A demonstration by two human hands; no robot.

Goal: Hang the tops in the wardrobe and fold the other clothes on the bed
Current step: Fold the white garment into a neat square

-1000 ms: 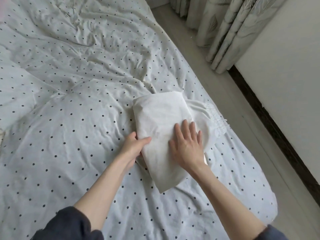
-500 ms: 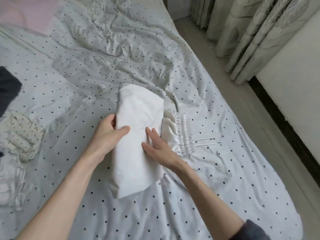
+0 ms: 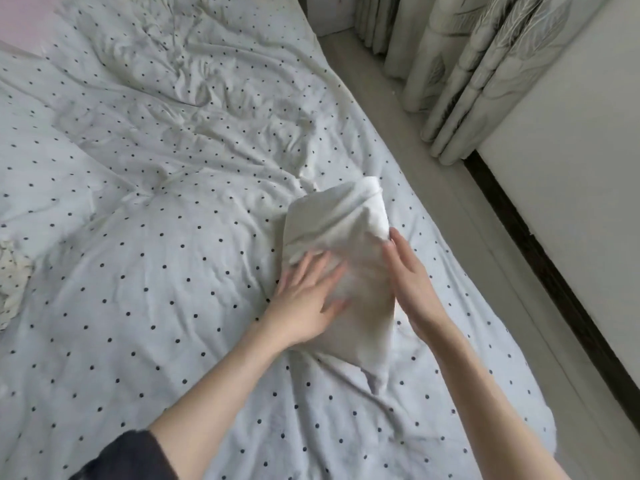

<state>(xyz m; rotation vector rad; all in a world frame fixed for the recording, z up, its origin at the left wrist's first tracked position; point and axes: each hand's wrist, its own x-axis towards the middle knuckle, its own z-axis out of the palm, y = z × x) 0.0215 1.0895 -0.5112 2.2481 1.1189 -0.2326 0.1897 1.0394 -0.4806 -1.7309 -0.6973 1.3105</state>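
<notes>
Lying under flat left hand (image 3: pixel 304 303): folded white garment (image 3: pixel 341 244); right hand (image 3: pixel 410 289) alongside.

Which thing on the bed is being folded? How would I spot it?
Look at the polka-dot bed cover, near its right edge by the floor. There lies the folded white garment, with the left hand flat on it and the right hand at its side. It is plain white, without dots.
</notes>
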